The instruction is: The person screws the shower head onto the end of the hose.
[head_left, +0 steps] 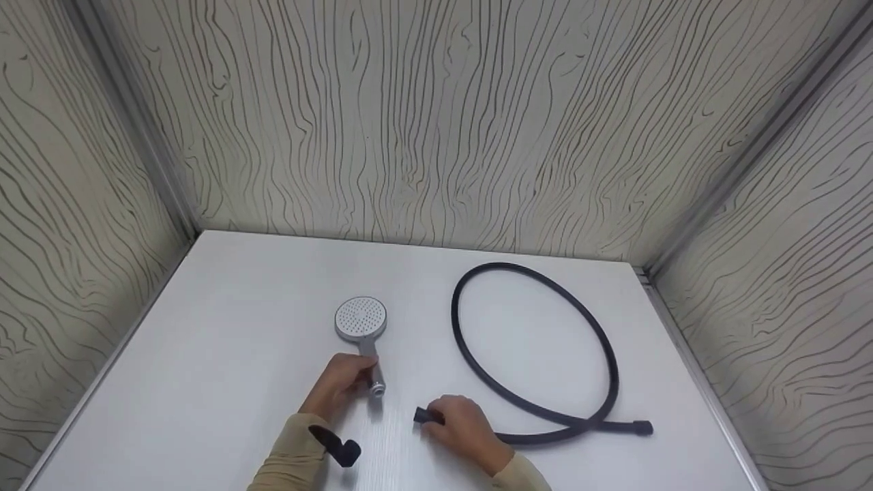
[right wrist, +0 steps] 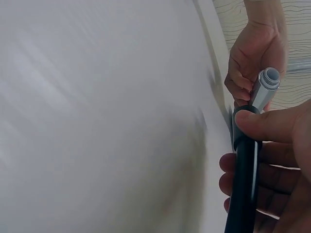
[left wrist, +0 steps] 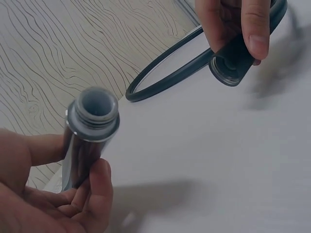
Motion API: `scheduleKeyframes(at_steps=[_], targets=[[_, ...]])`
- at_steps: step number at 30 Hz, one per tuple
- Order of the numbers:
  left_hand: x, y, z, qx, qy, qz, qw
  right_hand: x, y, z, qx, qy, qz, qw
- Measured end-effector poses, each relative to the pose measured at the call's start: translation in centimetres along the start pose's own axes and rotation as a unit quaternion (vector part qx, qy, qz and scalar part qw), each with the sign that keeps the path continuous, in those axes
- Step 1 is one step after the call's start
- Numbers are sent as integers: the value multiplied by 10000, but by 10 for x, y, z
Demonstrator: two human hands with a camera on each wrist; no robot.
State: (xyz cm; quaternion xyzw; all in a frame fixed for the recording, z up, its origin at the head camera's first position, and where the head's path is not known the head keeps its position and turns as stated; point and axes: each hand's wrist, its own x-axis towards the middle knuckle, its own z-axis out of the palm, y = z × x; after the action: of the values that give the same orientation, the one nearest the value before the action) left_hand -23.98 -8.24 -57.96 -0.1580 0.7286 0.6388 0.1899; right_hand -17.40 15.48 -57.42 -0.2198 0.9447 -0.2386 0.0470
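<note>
A shower head (head_left: 360, 318) with a round, dotted face is held by its grey handle in my left hand (head_left: 344, 375). Its threaded, hollow end (left wrist: 97, 108) points toward me, with the thumb and fingers round the handle just behind it. My right hand (head_left: 464, 427) grips a black shower hose (head_left: 518, 394) close to one end. That end's connector (left wrist: 227, 68) shows inner threads in the left wrist view and faces the handle's end, a gap apart from it. In the right wrist view the thumb presses on the black connector (right wrist: 240, 127).
The hose lies in a large loop on the white table (head_left: 239, 341), its other end (head_left: 642, 427) at the right. Wood-patterned panels (head_left: 409, 123) stand behind and at both sides. A black strap piece (head_left: 337, 447) sits at my left wrist.
</note>
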Motion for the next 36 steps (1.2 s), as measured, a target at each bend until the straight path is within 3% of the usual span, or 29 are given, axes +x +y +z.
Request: scheduleKeyframes(at_steps=[13, 24, 36], targets=[[-4, 4, 0, -125, 25, -102, 9999, 1, 2, -3, -12, 2, -97, 10000], [-5, 9, 3, -549, 121, -183, 9983, 2, 1, -5, -80, 38, -214, 9997], [-10, 13, 5, -769, 134, -143, 9968, 2, 1, -10, 172, 52, -201, 9996]])
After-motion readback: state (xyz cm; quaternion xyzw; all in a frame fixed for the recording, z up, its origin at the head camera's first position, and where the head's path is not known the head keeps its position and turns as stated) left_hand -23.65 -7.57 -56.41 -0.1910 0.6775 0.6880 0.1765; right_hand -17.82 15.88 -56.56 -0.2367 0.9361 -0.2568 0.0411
